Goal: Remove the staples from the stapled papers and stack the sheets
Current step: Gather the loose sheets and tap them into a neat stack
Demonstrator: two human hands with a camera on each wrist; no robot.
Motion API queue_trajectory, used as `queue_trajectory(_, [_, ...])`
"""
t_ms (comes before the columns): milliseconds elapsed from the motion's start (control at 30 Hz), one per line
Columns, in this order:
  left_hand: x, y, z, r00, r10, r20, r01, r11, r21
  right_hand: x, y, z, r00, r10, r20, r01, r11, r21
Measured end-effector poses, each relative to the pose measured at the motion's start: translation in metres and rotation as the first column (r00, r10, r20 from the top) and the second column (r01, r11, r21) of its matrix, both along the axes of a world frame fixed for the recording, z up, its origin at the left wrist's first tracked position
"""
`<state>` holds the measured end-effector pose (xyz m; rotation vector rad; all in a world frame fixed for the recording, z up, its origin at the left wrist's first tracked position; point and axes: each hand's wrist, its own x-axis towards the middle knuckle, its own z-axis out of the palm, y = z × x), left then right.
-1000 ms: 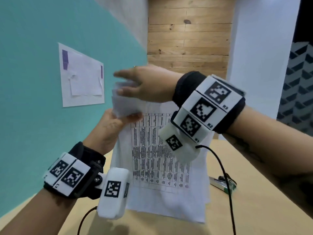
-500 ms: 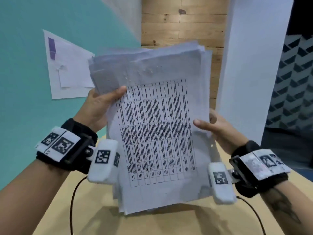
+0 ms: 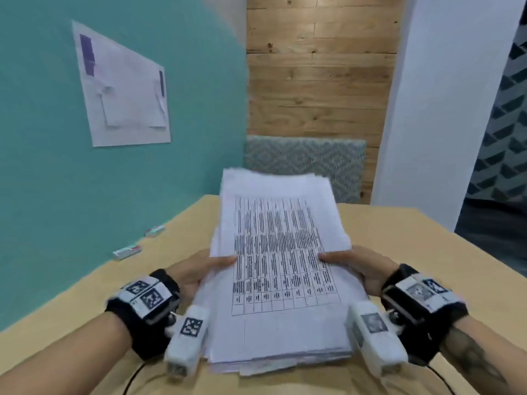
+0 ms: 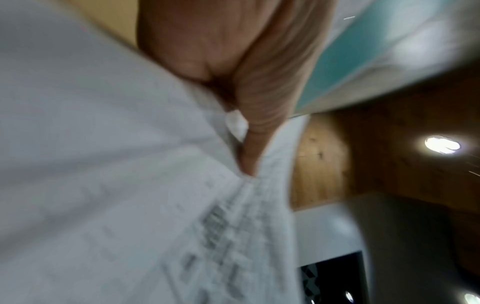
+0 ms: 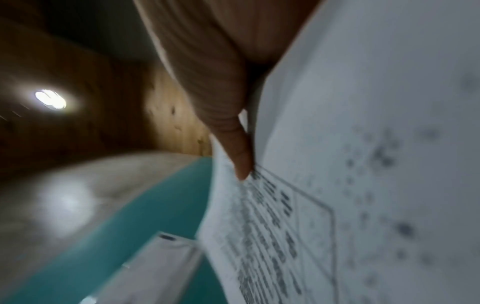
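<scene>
A thick stack of white sheets [image 3: 279, 252], its top page printed with a table, is held low over the wooden table [image 3: 413, 246], sloping up away from me. My left hand [image 3: 205, 269] grips the stack's left edge, thumb on top. Opposite it, my right hand [image 3: 353, 266] grips the right edge the same way. The left wrist view shows my left thumb [image 4: 257, 123] pressed on the paper [image 4: 103, 185]. In the right wrist view my right thumb [image 5: 228, 123] lies on the printed page [image 5: 363, 164]. The other fingers are hidden under the sheets. No staple is visible.
Two small flat boxes [image 3: 127, 251] [image 3: 154, 231] lie on the table by the teal wall [image 3: 57, 195]. A sheet [image 3: 122, 89] is taped to that wall. A patterned chair back [image 3: 305, 161] stands past the table's far edge.
The stack was upright before my face half a second ago; it has come down towards the table and tilted flatter. Both hands slid to its lower side edges.
</scene>
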<state>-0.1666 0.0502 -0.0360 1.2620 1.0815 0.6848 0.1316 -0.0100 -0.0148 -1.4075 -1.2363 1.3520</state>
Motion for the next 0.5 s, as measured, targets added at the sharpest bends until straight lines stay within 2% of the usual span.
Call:
queue_trajectory(67, [-0.001,0.01,-0.015,0.991,0.01,-0.132,-0.021,0.996,-0.088,0.005,0.006,-0.016,0.989,0.0,0.15,0.02,0.991,-0.131])
queue_trajectory(133, [-0.002,0.017,-0.019,0.986,0.03,-0.163,-0.057,0.984,-0.166,0.024,0.024,-0.042,0.972,0.015,0.234,0.03,0.982,-0.187])
queue_trajectory(200, [-0.002,0.012,-0.017,0.995,0.034,-0.097,-0.056,0.969,-0.241,0.036,0.024,-0.053,0.977,-0.046,0.206,0.087,0.978,-0.191])
queue_trajectory(300, [0.003,0.007,-0.024,1.0,0.008,-0.011,-0.01,0.976,-0.216,0.019,0.01,-0.042,0.993,-0.098,0.061,0.11,0.96,-0.256])
queue_trajectory(333, [0.006,0.003,-0.028,0.999,0.049,0.002,-0.047,0.978,-0.201,0.015,0.011,-0.045,0.991,-0.135,0.022,0.136,0.959,-0.247])
queue_trajectory(400, [0.009,-0.004,-0.033,0.993,0.113,0.028,-0.108,0.983,-0.146,0.006,0.012,-0.056,0.981,-0.171,0.09,0.19,0.939,-0.286])
queue_trajectory(500, [0.004,-0.007,-0.031,0.995,0.101,0.02,-0.097,0.986,-0.134,0.008,0.016,-0.07,0.972,-0.165,0.169,0.212,0.927,-0.31])
